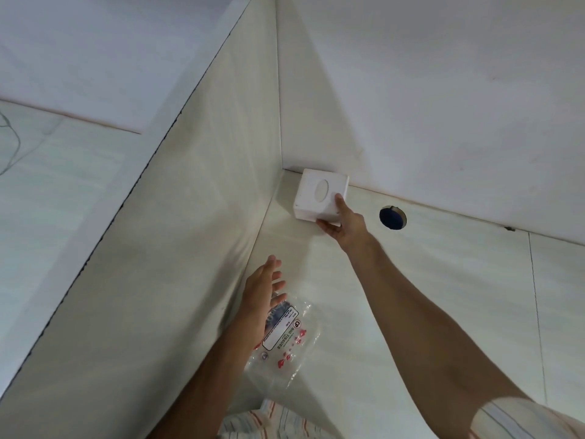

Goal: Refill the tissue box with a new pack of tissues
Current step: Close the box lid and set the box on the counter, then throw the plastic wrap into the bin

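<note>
A white tissue box (311, 198) with an oval opening on top stands in the far corner of a pale desk (443, 296), against the wall. My right hand (343, 221) grips its near right corner, thumb on top and fingers under the front edge. A clear plastic tissue pack (286, 337) with red print and a "BIG TISSUES" label lies on the desk close to me. My left hand (264, 291) hovers above the pack's far end with its fingers spread, holding nothing.
A round cable hole (392, 218) with something dark blue in it is cut in the desk right of the box. A side panel (190, 248) walls the desk on the left, and the back wall (443, 106) closes it behind.
</note>
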